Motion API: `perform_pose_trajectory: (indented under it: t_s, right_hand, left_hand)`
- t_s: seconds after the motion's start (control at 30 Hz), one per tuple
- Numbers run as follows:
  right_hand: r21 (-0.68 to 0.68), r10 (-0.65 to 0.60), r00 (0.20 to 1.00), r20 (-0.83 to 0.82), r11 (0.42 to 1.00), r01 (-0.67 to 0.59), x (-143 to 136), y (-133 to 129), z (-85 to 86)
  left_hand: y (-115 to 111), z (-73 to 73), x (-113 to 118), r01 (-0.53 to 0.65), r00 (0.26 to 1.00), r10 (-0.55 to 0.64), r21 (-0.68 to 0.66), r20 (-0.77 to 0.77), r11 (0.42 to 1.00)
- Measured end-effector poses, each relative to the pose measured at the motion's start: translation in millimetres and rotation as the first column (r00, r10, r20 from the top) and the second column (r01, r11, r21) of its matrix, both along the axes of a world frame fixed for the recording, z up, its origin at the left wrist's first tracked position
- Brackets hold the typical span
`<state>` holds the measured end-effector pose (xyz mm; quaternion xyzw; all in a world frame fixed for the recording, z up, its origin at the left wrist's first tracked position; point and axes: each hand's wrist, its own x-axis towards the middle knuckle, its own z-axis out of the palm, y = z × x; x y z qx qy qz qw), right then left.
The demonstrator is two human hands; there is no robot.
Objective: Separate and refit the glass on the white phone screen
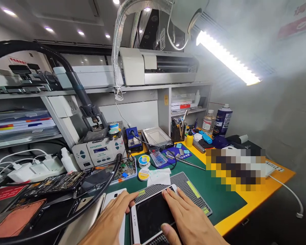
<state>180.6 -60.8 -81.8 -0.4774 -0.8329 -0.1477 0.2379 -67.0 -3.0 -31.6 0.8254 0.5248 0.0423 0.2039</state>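
Grip, right hand (186,212): wide, fingers stretched over the right end of a white-framed phone (153,214), thumb apart by its near edge. Left hand (114,212): fingers bent at the phone's left end; cannot tell how firmly they hold. Phone face up, screen dark, on grey perforated mat (182,180) over green mat (226,195). Beyond: white paper (159,177), tweezers (191,164). Far left on the surface (283,173): rework station (99,153)
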Motion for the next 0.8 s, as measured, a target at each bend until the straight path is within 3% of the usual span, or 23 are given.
perform_pose_trajectory:
  t_s: [0.2, 0.4, 0.5, 0.6, 0.7, 0.8]
  right_hand:
    - [0.047, -0.058, 0.997, 0.058, 0.997, 0.056, 4.0, -4.9, 9.7]
    - [0.042, -0.082, 0.995, 0.056, 0.996, 0.080, 10.8, -11.0, 13.8]
    - [0.037, -0.052, 0.998, 0.040, 0.998, 0.051, 18.7, -13.3, 8.3]
    - [0.067, -0.002, 0.997, 0.076, 0.998, -0.003, 27.1, -16.7, -1.4]
    - [0.169, 0.044, 0.977, 0.209, 0.982, -0.081, 34.7, -22.5, -13.3]
    - [0.211, 0.025, 0.938, 0.345, 0.972, -0.103, 38.8, -26.8, -22.8]
  left_hand:
    - [0.9, 2.6, -1.8, 0.020, 1.000, -0.020, -0.024, -0.009, 1.000]
    - [6.7, -9.7, -7.8, 0.058, 0.998, -0.057, -0.028, 0.032, 0.998]
    - [6.6, -11.2, -8.1, 0.042, 0.999, -0.042, -0.036, 0.007, 0.998]
    - [2.5, -2.9, -4.6, 0.037, 0.999, -0.037, -0.045, -0.009, 0.998]
    - [-1.5, 4.1, -0.6, 0.016, 1.000, -0.016, -0.005, 0.001, 1.000]
    - [0.0, -0.7, -0.3, 0.019, 1.000, -0.018, 0.023, -0.021, 1.000]
